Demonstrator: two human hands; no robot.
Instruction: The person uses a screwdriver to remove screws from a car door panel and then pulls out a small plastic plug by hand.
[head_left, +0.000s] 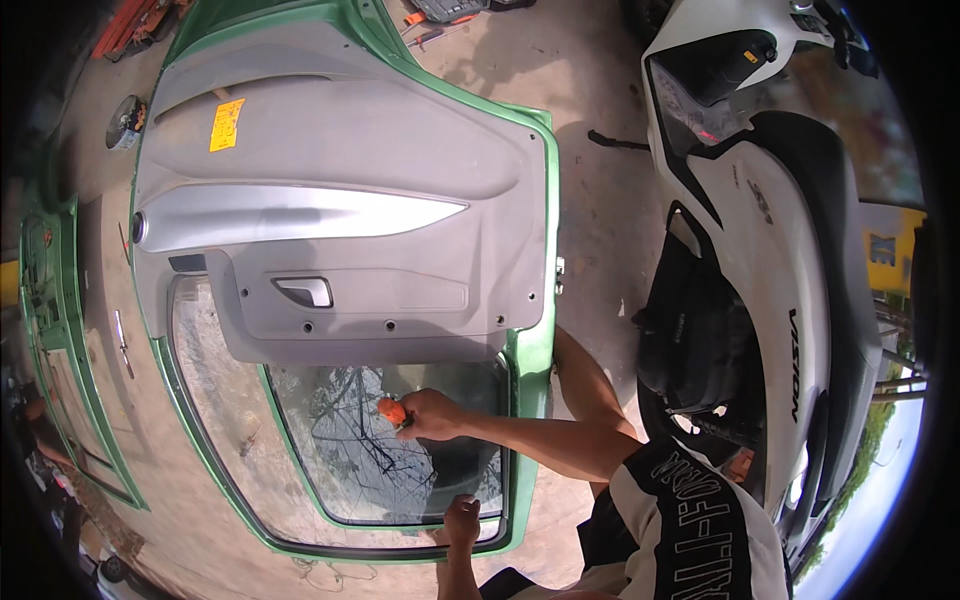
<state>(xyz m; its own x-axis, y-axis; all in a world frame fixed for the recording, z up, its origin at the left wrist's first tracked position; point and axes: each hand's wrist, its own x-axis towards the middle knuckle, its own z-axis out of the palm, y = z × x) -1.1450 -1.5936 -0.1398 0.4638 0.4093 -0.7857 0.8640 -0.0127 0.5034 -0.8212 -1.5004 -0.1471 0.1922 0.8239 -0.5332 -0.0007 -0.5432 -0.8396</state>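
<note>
the right hand [432, 415] grasped an orange object [391, 410] above the window glass [335, 455] of the green door [534, 345]; the left hand [462, 522] curled by the near right edge, its grip impossible to tell.

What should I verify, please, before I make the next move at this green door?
1. Right hand grips the orange tool: ok.
2. Left hand empty: cannot tell; its fingers are curled beside the window's lower edge.
3. Grey panel lying over the green door: ok.
4. Round holes in the panel filled with screws: cannot tell; too small.
5. Glass without cracks: cannot tell; branch reflections cover it.
6. Motorbike apart from the door: ok, a strip of floor shows between them.
</note>
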